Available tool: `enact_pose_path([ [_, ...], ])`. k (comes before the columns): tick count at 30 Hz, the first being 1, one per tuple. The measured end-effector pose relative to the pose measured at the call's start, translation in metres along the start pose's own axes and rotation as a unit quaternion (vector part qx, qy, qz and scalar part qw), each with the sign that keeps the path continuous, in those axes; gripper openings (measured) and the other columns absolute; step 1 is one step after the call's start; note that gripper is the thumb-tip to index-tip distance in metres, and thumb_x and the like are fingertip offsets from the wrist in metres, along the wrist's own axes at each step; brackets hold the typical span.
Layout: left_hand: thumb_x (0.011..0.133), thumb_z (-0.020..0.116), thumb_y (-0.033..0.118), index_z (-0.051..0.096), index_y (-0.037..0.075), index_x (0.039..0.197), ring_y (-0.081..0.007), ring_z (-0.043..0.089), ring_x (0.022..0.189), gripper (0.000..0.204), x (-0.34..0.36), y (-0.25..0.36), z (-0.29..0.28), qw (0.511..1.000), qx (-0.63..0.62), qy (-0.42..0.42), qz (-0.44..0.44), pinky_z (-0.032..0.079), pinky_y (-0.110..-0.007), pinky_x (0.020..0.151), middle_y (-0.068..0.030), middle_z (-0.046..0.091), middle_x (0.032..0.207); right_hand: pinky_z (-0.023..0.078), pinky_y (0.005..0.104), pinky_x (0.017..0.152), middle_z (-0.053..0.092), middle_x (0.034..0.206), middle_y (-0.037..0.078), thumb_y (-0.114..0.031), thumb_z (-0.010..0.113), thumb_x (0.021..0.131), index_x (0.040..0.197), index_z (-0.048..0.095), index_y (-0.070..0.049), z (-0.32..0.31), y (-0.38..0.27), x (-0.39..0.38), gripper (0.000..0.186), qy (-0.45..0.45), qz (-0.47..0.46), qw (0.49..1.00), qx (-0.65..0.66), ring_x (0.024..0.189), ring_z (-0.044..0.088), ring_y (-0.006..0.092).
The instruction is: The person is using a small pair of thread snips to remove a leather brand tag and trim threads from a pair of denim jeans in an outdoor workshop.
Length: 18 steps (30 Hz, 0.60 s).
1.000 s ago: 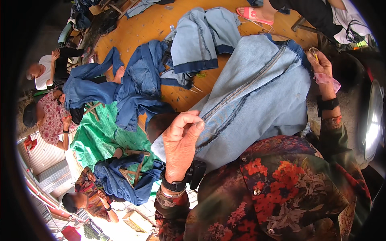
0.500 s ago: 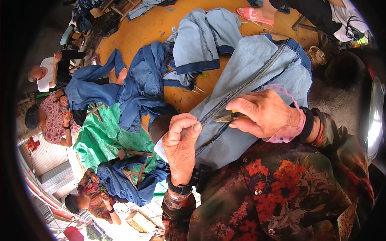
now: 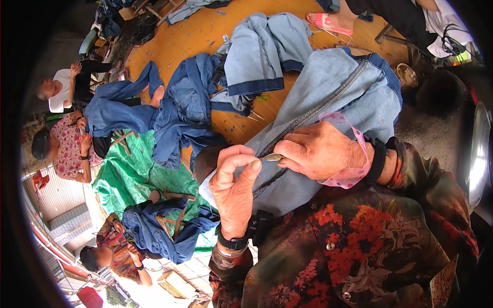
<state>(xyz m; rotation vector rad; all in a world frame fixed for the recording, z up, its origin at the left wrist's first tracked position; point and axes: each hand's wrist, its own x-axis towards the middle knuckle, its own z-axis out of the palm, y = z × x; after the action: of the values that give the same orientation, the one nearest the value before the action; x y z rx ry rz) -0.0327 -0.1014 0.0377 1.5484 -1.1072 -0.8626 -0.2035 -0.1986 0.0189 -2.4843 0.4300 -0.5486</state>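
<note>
A light blue pair of jeans (image 3: 328, 77), inside out, stretches across my lap with its dark seam running diagonally toward my fingers. My left hand (image 3: 232, 177) is closed in a pinch at the seam, thumb against forefinger; a loose thread there is too small to make out. In my right hand (image 3: 318, 151) I grip small thread snips (image 3: 271, 157), their handles mostly hidden by my fingers. The blades look closed, and their tips meet the left fingertips. A sheer pink dotted cuff (image 3: 349, 174) hangs around my right wrist.
More jeans (image 3: 257, 56) lie piled ahead on the orange-brown floor (image 3: 195, 31) among fabric scraps. At left, several seated people (image 3: 67, 149) handle denim beside a green tarp (image 3: 118, 179). A sandalled foot (image 3: 328, 21) is at the top right. A round shiny metal rim (image 3: 478, 154) stands far right.
My right hand has moved left and down along the seam, bringing the snips to my left fingertips. The blades, parted before, now look together. My left hand stays nearly in place.
</note>
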Motion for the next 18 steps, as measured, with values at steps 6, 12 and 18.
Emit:
enact_pose_path([
  [6,0.075,0.065,0.001,0.06,0.003,0.079,-0.0089,0.048,0.071,0.008,-0.054,-0.019,-0.074,0.986,-0.047,0.155,-0.042,0.04,-0.022,0.066,-0.0028,0.056,0.079,0.047,0.0338,0.054,0.06,0.072,0.01,-0.015,0.067,0.077,0.095,0.054,-0.004,-0.014,0.011,-0.016,0.025,0.092,0.07,0.986,0.123,0.064,0.061,0.0269],
  [12,0.076,0.066,0.005,0.061,0.002,0.079,-0.0078,0.047,0.062,0.007,-0.217,-0.103,-0.166,0.893,0.116,0.351,-0.257,0.04,-0.023,0.059,0.0006,0.055,0.069,0.037,0.0197,0.072,0.054,0.088,0.0,-0.004,0.059,0.083,0.103,0.054,0.001,-0.04,0.023,-0.039,0.021,0.147,0.196,0.915,0.321,0.077,0.047,0.0066],
  [18,0.072,0.066,0.016,0.062,-0.007,0.088,-0.0135,0.058,0.059,0.028,-0.401,-0.215,-0.158,0.787,0.401,0.119,-0.454,0.045,-0.026,0.053,-0.0117,0.064,0.069,0.025,0.0151,0.056,0.047,0.075,-0.005,-0.018,0.056,0.087,0.106,0.053,0.001,-0.065,0.062,-0.062,0.027,0.156,0.225,0.895,0.352,0.062,0.034,0.0007],
])
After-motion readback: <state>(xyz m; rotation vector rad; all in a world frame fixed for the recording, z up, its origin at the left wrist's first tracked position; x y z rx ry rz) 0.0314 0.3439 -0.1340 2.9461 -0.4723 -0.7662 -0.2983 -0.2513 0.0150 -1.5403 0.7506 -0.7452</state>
